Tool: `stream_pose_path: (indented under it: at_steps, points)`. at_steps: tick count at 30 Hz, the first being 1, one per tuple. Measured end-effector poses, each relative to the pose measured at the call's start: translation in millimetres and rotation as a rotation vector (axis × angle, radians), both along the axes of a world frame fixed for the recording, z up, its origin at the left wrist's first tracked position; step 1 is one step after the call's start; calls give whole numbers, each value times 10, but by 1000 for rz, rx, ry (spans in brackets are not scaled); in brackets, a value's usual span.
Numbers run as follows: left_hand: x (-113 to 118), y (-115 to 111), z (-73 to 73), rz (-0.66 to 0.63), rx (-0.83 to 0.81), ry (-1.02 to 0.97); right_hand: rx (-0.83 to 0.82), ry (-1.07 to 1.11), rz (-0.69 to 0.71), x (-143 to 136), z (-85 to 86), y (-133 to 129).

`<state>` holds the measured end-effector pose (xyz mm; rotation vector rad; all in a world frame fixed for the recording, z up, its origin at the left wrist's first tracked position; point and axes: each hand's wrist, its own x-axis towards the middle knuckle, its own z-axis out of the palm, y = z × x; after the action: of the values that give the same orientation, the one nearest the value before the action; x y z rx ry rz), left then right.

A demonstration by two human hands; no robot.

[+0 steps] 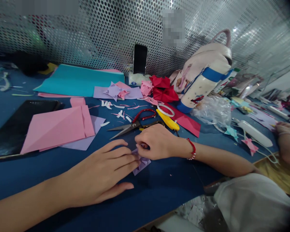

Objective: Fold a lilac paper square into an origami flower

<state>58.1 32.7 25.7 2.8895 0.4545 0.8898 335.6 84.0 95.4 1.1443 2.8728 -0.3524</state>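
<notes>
A small piece of folded lilac paper (143, 165) lies on the blue tabletop between my hands. My left hand (99, 175) is spread nearly flat, its fingertips on the paper's left side. From the right, my right hand (159, 141) is curled closed over the paper's upper edge, thumb and fingers pinching at its fold; the fingertips are partly hidden. Just behind that hand are red-handled scissors (132, 125), blades apart and pointing left. A yellow cutter (168, 120) and a white tape ring (166, 110) lie close by.
Pink sheets (58, 127) rest partly on a dark tablet (26, 112) at left. Behind are teal paper (82, 80), a lilac paper star (113, 91), red folded paper (163, 89) and a phone (140, 59). A bottle (198, 88) leans by a bag. Another person's arm (288, 138) is at right.
</notes>
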Motion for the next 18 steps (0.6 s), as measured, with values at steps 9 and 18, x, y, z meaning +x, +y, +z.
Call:
stream_pose_path:
  at_steps: [9, 18]
  points:
    - [21, 1, 249, -24, 11, 64, -45, 27, -6, 87, 140, 44]
    - [49, -2, 264, -19, 49, 48, -47, -6, 22, 96, 180, 42]
